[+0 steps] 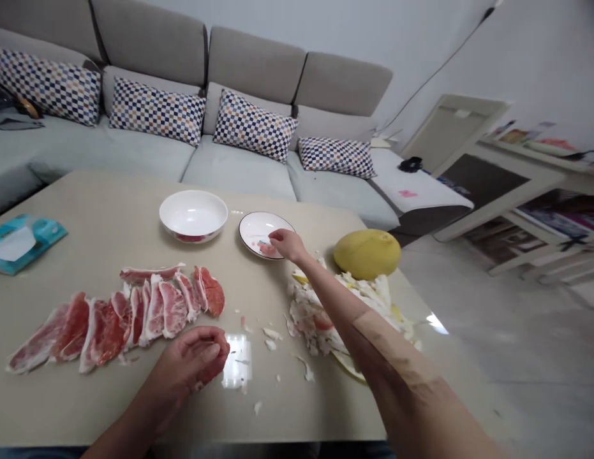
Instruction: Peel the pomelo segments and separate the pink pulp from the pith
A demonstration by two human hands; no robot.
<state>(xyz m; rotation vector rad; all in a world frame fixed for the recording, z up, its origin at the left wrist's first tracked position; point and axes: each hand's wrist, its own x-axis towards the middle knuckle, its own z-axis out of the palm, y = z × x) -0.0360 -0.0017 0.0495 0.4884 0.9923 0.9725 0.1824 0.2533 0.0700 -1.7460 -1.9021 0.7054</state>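
Observation:
My left hand (191, 360) is curled round a red pomelo segment (214, 368) above the table's near side. My right hand (286, 243) reaches out over the small dark-rimmed plate (251, 224), its fingers pinched together at the plate's right side. Whatever is between those fingertips is too small to make out. Pink bits of pulp (267, 249) lie on the plate just under them. To the left, a row of pomelo segments (175, 309) with whitish skin stretches across the table. Beneath my right forearm is a heap of peel and pith (304, 312), partly hidden by the arm.
A white bowl (194, 217) stands left of the plate. A whole yellow pomelo (367, 254) sits at the right edge, behind the peel. At far left lies a blue tissue pack (43, 239). Pith scraps (272, 333) dot the tabletop. A grey sofa (244, 172) lines the far side.

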